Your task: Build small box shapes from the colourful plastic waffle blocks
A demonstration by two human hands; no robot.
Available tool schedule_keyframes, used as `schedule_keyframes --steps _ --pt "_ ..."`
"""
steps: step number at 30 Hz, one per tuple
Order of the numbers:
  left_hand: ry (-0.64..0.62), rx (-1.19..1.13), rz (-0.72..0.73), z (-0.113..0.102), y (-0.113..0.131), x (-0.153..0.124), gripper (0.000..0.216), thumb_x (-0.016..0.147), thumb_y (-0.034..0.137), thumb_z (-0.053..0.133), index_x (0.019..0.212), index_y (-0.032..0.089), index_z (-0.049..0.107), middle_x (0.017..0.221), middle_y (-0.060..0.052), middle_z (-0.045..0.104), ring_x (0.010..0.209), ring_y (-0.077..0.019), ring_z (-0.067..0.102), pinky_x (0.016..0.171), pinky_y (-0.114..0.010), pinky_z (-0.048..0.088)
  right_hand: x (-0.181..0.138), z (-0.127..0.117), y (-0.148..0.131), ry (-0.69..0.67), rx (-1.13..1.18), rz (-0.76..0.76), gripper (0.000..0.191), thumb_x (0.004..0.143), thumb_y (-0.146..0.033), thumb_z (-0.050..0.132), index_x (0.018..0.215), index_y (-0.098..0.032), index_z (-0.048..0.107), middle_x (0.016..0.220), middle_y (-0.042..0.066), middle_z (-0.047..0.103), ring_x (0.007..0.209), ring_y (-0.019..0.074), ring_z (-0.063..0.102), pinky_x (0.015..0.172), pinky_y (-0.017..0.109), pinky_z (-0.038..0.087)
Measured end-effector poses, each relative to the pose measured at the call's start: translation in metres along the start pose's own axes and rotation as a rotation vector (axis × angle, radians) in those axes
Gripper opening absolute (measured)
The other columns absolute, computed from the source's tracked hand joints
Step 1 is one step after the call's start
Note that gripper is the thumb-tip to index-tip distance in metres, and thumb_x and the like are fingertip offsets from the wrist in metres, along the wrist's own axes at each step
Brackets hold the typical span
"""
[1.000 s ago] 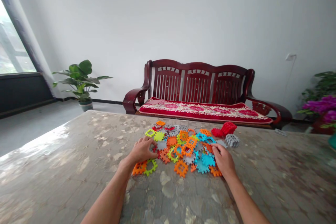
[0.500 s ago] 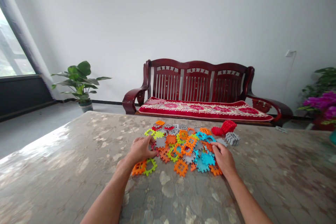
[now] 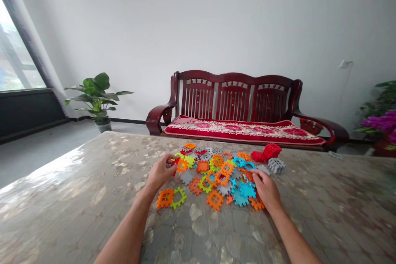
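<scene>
Left hand (image 3: 159,173) is now out at the 9 o'clock edge of the tile pile (image 3: 221,177) pinching a red tile (image 3: 173,161), right hand (image 3: 266,187) lies open on blue tiles (image 3: 244,189) at 4 o'clock, and that fingertip grip looks loose, could drop it.

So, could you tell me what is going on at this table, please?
A person has a heap of colourful plastic tiles spread before them on a marbled table. Their left hand pinches a red piece at the heap's left edge, while the right hand rests on blue and orange tiles at its right side. An orange and green pair lies just apart from the heap, nearer the person.
</scene>
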State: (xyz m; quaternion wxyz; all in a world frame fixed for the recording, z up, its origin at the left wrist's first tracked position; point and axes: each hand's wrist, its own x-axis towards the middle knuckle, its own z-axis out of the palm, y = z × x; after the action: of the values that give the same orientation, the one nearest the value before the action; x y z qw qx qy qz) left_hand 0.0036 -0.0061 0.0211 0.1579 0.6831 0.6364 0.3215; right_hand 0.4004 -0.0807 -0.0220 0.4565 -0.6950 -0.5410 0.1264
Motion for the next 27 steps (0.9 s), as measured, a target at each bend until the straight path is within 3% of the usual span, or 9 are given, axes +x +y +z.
schedule_keyframes --steps 5,8,11,15,21,27 --pt "0.054 0.018 -0.104 0.002 -0.011 0.002 0.027 0.081 0.038 0.052 0.101 0.025 0.063 0.093 0.000 0.072 0.088 -0.0176 0.066 0.075 -0.026 0.047 0.000 -0.001 -0.001 0.011 0.007 -0.017 0.041 0.078 -0.048 0.044 0.093 -0.021 0.071 0.100 0.008 0.073 0.098 0.0263 0.065 0.090 0.039 0.047" --pt "0.081 0.111 -0.114 0.000 -0.011 -0.001 0.032 0.084 0.046 0.049 0.102 0.026 0.066 0.108 -0.004 0.071 0.102 -0.0234 0.064 0.087 -0.034 0.047 0.000 -0.001 -0.001 0.011 0.011 -0.013 0.041 0.078 -0.047 0.044 0.094 -0.021 0.071 0.101 0.008 0.073 0.098 0.0259 0.065 0.090 0.038 0.047" --pt "0.124 0.214 -0.078 -0.001 -0.006 -0.005 0.038 0.084 0.051 0.049 0.109 0.029 0.068 0.125 -0.006 0.064 0.118 -0.0293 0.055 0.102 -0.045 0.039 0.000 0.000 0.001 0.012 0.024 -0.008 0.041 0.079 -0.047 0.044 0.095 -0.021 0.071 0.103 0.008 0.073 0.099 0.0262 0.065 0.091 0.039 0.047" --pt "0.124 0.269 0.038 0.002 0.004 -0.006 0.035 0.086 0.046 0.051 0.114 0.033 0.067 0.134 -0.003 0.059 0.130 -0.0267 0.044 0.111 -0.043 0.032 0.000 0.001 0.002 0.012 0.034 -0.007 0.040 0.079 -0.047 0.044 0.095 -0.021 0.071 0.102 0.008 0.073 0.099 0.0263 0.065 0.092 0.039 0.047" --pt "0.006 0.354 0.198 0.014 0.024 0.005 0.036 0.086 0.033 0.051 0.118 0.030 0.067 0.141 -0.006 0.053 0.139 -0.0326 0.032 0.113 -0.049 0.030 0.001 0.002 0.004 0.005 0.024 0.010 0.041 0.079 -0.046 0.044 0.096 -0.021 0.071 0.103 0.008 0.073 0.099 0.0263 0.064 0.092 0.039 0.046" --pt "-0.163 0.390 0.371 0.032 0.045 0.027 0.041 0.081 0.021 0.053 0.116 0.036 0.068 0.148 0.000 0.047 0.144 -0.0340 0.023 0.115 -0.055 0.023 0.000 0.003 0.003 0.006 0.015 -0.014 0.038 0.081 -0.044 0.043 0.096 -0.023 0.071 0.103 0.006 0.072 0.101 0.0249 0.064 0.091 0.038 0.046"
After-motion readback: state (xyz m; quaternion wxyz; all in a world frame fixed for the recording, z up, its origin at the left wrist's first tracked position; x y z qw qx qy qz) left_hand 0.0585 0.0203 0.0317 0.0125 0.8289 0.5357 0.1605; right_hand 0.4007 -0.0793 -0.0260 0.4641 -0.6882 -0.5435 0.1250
